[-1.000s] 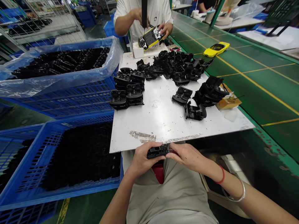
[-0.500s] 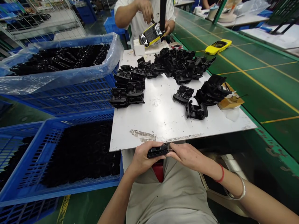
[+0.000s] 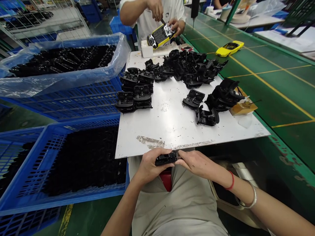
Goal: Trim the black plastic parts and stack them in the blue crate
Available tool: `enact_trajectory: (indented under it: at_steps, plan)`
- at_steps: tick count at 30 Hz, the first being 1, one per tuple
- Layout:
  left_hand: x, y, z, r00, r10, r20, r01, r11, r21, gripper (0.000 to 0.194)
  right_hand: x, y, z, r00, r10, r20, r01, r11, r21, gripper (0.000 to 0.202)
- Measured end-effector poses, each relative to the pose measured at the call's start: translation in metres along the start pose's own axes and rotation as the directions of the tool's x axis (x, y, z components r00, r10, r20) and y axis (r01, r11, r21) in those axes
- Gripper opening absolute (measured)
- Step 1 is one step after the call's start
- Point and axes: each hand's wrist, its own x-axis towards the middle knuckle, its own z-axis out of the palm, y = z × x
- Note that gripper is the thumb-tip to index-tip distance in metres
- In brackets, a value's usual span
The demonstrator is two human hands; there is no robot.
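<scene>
My left hand point(image 3: 148, 165) is wrapped around a black plastic model-car interior part point(image 3: 164, 159), with the thumb along its top and the fingers below. My right hand point(image 3: 193, 161) is closed at the part's right end, pinching a thin tool whose narrow tip points at the part. Most of that tool is hidden inside the fingers. Both hands are over my lap, just below the front edge of the white table point(image 3: 167, 121). Similar black interior parts point(image 3: 142, 93) stand in stacked rows on the table's left, and a loose heap point(image 3: 189, 65) lies at the back.
Blue crates point(image 3: 81, 105) full of black parts stand at the left, one lined with clear plastic. More black parts point(image 3: 208, 116) and a yellow box point(image 3: 243, 106) are at the right. Across the table a co-worker holds a yellow model car point(image 3: 159, 36). Another yellow car point(image 3: 230, 48) sits on the green conveyor.
My hands keep nearly the same hold on the black part. Across the table, the black hanging tool has moved up and right, away from the co-worker's yellow car.
</scene>
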Motion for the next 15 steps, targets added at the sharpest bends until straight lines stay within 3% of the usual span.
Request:
enact_trajectory:
  at_steps: [15]
  plan:
    - [0.0005, -0.0051, 0.0003, 0.987, 0.160, 0.001, -0.160, 0.986, 0.053, 0.031, 0.0009, 0.0009, -0.0014, 0.999, 0.007, 0.051, -0.007, 1.000, -0.002, 0.050]
